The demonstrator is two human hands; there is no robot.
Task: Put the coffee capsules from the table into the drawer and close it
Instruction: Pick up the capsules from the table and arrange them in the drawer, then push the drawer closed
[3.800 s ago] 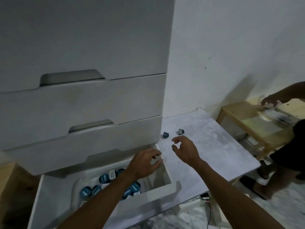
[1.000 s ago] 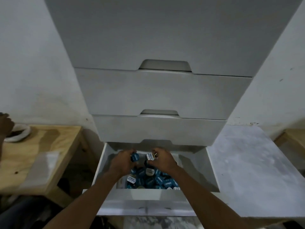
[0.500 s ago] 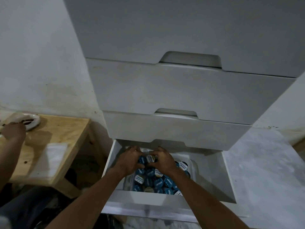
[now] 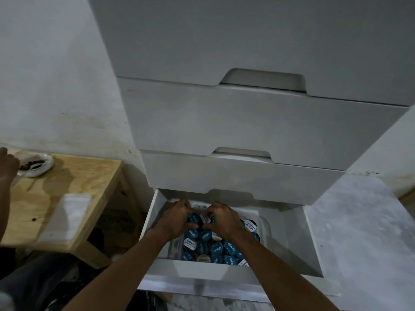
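**Both hands down among the capsules in the open bottom drawer**

The fingers of the left hand [image 4: 174,218] curl inward over the heap, the tips pressed around a blue-topped capsule [image 4: 194,219] at the back of the pile; the hand looks closed on it, thumb below and fingers above. The right hand [image 4: 221,218] mirrors it just beside, fingers bent and pinched toward a white-topped capsule [image 4: 204,219] that sits between the two hands; its grip appears closed as well, though the fingertips partly hide what they clasp. The two hands nearly touch at the knuckles.

Under and in front of them lie the coffee capsules [image 4: 211,245], blue and white foil lids facing up, packed closely in a pale tray [image 4: 261,227] that sits inside the drawer [image 4: 202,270]. The drawer is pulled out, its white front wall nearest the camera, and both forearms cross over that wall.

Above it stand the closed drawers of a white cabinet [image 4: 247,122], each with a cut-out handle. To the right is a grey marbled table [image 4: 359,239], its visible surface bare of capsules. To the left is a wooden table [image 4: 56,198] with a small white dish [image 4: 38,167], and another person's hand [image 4: 7,162] rests near that dish.
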